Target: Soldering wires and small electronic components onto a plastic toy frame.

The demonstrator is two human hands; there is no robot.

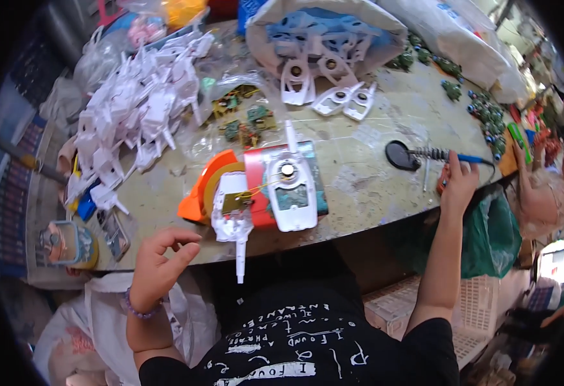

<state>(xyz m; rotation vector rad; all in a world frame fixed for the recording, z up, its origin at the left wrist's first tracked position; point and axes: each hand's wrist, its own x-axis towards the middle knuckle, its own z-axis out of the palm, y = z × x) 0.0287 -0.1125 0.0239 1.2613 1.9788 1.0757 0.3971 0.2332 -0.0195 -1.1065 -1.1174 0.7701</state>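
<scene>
My left hand [159, 264] hovers at the table's front edge with nothing in it, fingers loosely curved and apart. To its right lies a white plastic housing half [232, 225] with a small circuit board in it. Thin yellow wires run from it to a second white housing half [293, 186] with a round speaker, resting on a red block [254, 161]. An orange tape-dispenser-like piece [206, 183] stands behind. My right hand [460, 186] closes its fingers at the blue handle of a soldering iron [472, 159], whose coiled metal guard points to a round black dish [400, 156]. An orange object [444, 177] shows beside the hand.
A large pile of white housings [140, 103] covers the left. Loose circuit boards [246, 125] lie on plastic. A bag of housings [327, 38] stands at the back, green parts [488, 122] at the right. A jar [69, 244] sits at front left; another person's arm [536, 193] shows at right.
</scene>
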